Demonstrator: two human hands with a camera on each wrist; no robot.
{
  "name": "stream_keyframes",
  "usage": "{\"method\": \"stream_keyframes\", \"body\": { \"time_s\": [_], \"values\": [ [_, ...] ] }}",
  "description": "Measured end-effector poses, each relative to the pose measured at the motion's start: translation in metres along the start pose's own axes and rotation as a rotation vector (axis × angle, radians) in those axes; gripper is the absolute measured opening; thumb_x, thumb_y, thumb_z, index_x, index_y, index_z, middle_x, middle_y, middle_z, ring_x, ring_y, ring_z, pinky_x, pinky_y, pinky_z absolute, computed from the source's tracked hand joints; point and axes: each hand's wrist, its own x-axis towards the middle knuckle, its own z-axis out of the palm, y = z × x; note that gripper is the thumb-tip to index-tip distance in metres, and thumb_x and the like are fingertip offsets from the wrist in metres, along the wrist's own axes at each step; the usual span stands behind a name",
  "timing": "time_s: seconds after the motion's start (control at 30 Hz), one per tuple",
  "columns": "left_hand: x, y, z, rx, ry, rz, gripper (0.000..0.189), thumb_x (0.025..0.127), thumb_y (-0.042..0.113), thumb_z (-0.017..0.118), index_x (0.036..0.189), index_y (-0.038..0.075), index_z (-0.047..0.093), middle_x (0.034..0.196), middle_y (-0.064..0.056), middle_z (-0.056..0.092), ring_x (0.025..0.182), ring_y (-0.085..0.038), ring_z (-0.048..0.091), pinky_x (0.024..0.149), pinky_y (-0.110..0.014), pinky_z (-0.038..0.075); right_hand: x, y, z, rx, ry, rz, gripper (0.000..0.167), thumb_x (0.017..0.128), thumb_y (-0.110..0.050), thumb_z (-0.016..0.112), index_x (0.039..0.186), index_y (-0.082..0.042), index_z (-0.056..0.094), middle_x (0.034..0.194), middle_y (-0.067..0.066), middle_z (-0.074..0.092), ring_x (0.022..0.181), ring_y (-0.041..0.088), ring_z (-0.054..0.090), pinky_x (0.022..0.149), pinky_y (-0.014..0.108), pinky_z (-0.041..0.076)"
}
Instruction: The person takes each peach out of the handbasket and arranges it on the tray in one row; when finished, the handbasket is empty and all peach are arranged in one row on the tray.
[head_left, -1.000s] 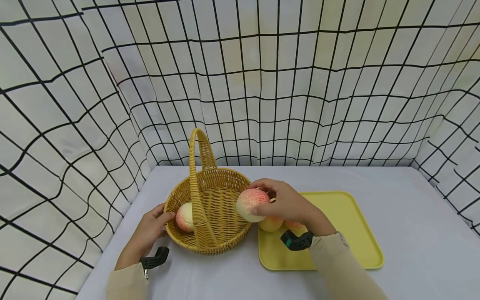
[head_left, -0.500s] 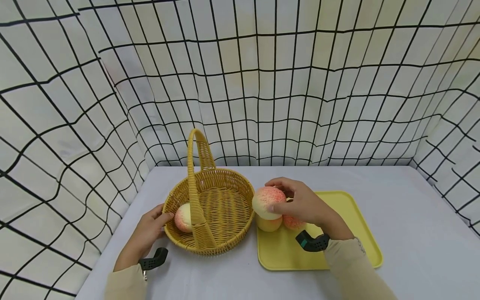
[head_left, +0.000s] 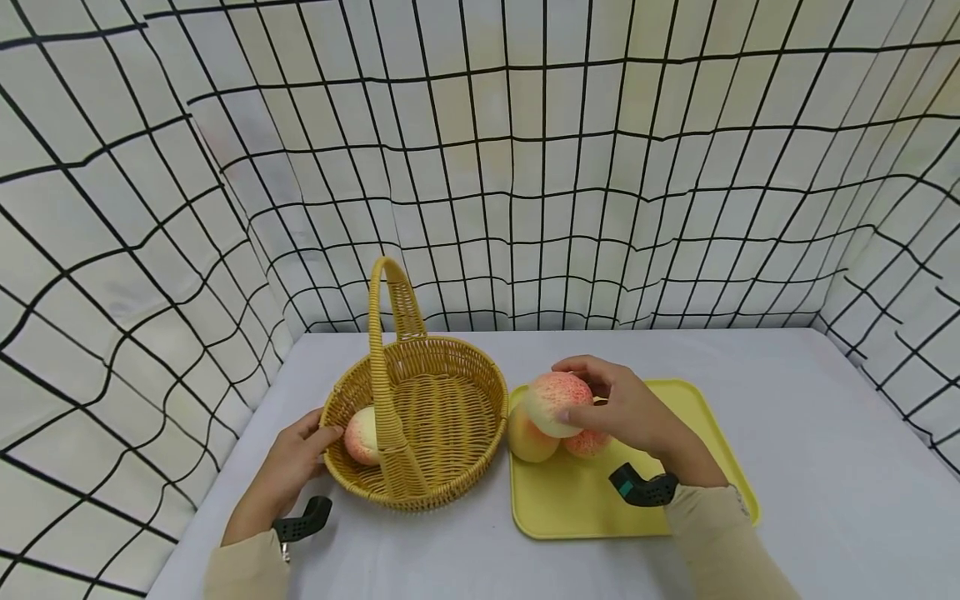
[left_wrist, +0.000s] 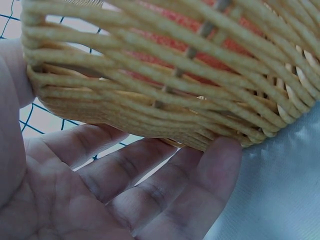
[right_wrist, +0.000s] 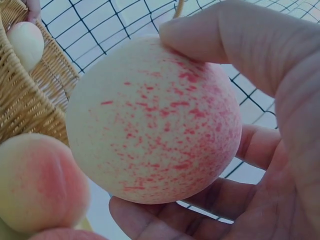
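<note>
My right hand [head_left: 633, 417] holds a peach [head_left: 553, 404] with pink speckles above the yellow tray [head_left: 577, 508]. In the right wrist view the thumb lies along one side of this peach [right_wrist: 150, 125] and the fingers curl round the other. My left hand [head_left: 288, 462] grips the left rim of a handled wicker basket [head_left: 453, 417], thumb over the edge; in the left wrist view its fingers [left_wrist: 125, 165] touch the outer weave. One peach [head_left: 362, 437] lies inside the basket, partly behind the handle. Beneath the held peach, a yellowish peach [head_left: 531, 442] and a redder peach [head_left: 587, 443] rest on the tray.
The basket's tall handle [head_left: 381, 358] arches above its left half. The tray stands just right of the basket on a white-covered table [head_left: 810, 467]. White walls with black grid netting [head_left: 525, 167] enclose the back and sides.
My right hand has moved right with the peach, from beside the basket's right rim to above the tray. The left hand stays at the basket's rim.
</note>
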Motion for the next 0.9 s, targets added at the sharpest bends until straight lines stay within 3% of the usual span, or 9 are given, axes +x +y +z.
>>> {"method": "stream_keyframes", "body": {
  "time_s": [0.3,0.63,0.9],
  "values": [
    [-0.001,0.002,0.000,0.035,-0.013,0.006,0.060,0.111,0.026,0.046,0.162,-0.001,0.029,0.158,-0.031,0.040,0.129,-0.031,0.058,0.089,-0.036,0.061,-0.010,0.008,-0.015,-0.010,0.049,0.022,0.053,0.090,-0.020,0.080,0.139,-0.015,0.061,0.126,0.008,0.069,0.112,0.031,0.062,0.087,0.038,0.057],
    [-0.002,0.003,0.001,0.042,-0.017,0.006,0.060,0.112,0.026,0.044,0.162,-0.002,0.027,0.159,-0.031,0.038,0.133,-0.037,0.055,0.093,-0.041,0.060,-0.020,0.019,-0.032,-0.053,0.098,0.011,0.050,0.093,-0.022,0.079,0.138,-0.013,0.061,0.126,0.009,0.068,0.111,0.032,0.063,0.086,0.035,0.057],
    [-0.002,0.005,0.001,0.049,-0.018,-0.002,0.060,0.111,0.026,0.045,0.162,-0.002,0.028,0.159,-0.031,0.039,0.130,-0.034,0.058,0.091,-0.039,0.061,-0.028,0.027,-0.041,-0.075,0.143,0.022,0.049,0.094,-0.021,0.078,0.138,-0.010,0.061,0.125,0.012,0.067,0.108,0.033,0.061,0.082,0.033,0.058]
  ]
}}
